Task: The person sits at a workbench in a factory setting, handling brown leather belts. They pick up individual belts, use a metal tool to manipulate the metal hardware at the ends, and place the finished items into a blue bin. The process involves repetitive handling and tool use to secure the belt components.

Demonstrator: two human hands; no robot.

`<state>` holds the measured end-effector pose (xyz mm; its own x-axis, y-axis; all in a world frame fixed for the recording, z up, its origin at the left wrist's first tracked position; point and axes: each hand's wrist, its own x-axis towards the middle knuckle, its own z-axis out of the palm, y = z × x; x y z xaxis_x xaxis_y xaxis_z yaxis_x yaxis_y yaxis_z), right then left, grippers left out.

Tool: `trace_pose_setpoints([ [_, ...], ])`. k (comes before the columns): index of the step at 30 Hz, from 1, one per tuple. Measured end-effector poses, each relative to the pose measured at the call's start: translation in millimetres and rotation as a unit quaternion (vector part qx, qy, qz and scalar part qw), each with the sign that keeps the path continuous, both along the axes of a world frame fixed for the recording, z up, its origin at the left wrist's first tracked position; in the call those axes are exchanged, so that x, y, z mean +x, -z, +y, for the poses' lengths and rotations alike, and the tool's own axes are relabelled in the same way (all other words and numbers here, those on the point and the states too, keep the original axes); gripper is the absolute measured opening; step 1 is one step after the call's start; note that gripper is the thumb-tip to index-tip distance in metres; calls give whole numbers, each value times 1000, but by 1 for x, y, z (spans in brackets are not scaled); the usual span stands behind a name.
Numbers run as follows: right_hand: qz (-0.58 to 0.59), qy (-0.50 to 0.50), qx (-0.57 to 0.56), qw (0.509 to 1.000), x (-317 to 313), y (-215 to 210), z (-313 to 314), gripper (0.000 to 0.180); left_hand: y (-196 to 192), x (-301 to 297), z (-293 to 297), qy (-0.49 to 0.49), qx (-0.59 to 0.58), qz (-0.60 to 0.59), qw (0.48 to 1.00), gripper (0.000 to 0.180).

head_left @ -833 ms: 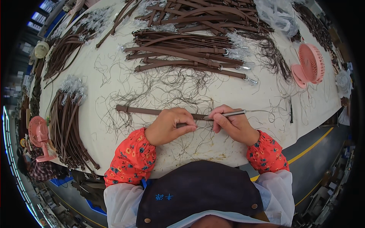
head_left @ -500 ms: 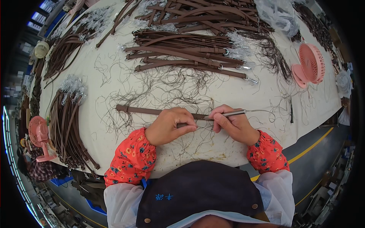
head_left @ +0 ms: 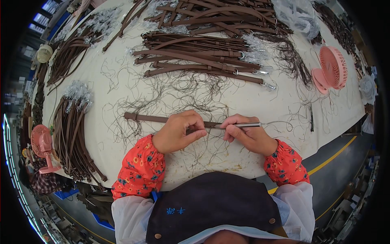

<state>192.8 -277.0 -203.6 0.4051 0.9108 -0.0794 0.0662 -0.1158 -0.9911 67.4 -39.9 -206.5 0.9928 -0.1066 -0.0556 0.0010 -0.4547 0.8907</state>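
A brown strap point(head_left: 152, 118) with a loop near its left end lies across the white table in front of me. My left hand point(head_left: 180, 131) is closed around the strap's middle, thumb and forefinger pinched near its lower edge. Any thread between those fingertips is too fine to make out. In my right hand point(head_left: 245, 134) is a slim metal pen-like tool point(head_left: 250, 125), its thin cord trailing off to the right. The tool's tip points left and meets the strap's right part, though I cannot tell whether it touches. Loose dark threads point(head_left: 178, 95) lie around the strap.
Beyond it lies a row of brown straps point(head_left: 195, 53) with plastic-wrapped buckles, and a larger heap point(head_left: 227, 16) behind. Another strap bundle point(head_left: 73, 138) hangs over the left edge. Pink fans point(head_left: 333, 67) stand at both sides. A black slender tool point(head_left: 312, 119) lies at right.
The pen-like tool has tilted flatter, its handle end swinging down a little. My left hand has shifted slightly left and up, its pinched fingertips moving away from the tool's tip.
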Motion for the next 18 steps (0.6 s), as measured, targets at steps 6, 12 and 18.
trace_pose_setpoints([
  [6,2,-3,3,1000,0,2,0,27,1,0,0,-3,-9,7,1000,7],
  [12,-5,-7,6,1000,0,3,1,27,3,0,0,-1,-12,1,1000,7],
  [18,-4,-5,8,1000,0,2,0,26,1,1,-2,-10,-21,4,1000,7],
])
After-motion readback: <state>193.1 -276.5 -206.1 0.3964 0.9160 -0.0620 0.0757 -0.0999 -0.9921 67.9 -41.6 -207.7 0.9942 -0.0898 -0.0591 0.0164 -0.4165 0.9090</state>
